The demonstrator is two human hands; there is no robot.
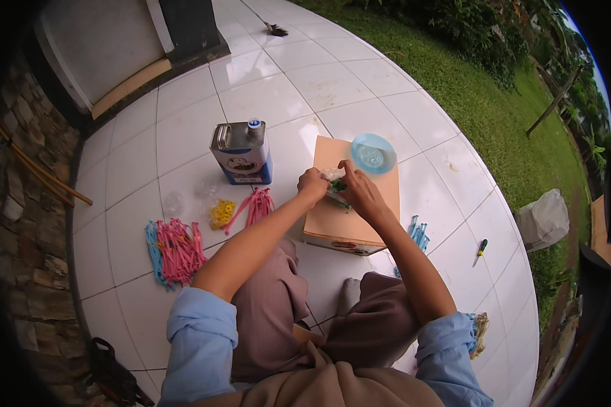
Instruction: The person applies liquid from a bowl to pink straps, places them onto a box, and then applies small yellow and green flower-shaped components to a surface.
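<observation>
My left hand point(312, 186) is closed, pinching the edge of a small clear plastic bag point(332, 174) above a cardboard box. Curled round the bag's other side, my right hand point(362, 195) grips it with bent fingers. Something dark green point(337, 185) shows between the hands, partly hidden by the fingers; its kind is too small to make out. The closed box point(360, 227) has a plain tan top. On its far right corner lies a round light-blue dish point(373, 153) with clear contents.
A blue-and-white metal can point(242, 154) stands left of the box. Nearby lie pink strips point(180, 252), yellow pieces point(221, 214) in clear plastic, and blue strips point(419, 234). A screwdriver point(481, 248) and white plastic bag point(544, 220) are at right. Stone wall point(37, 264) borders the left.
</observation>
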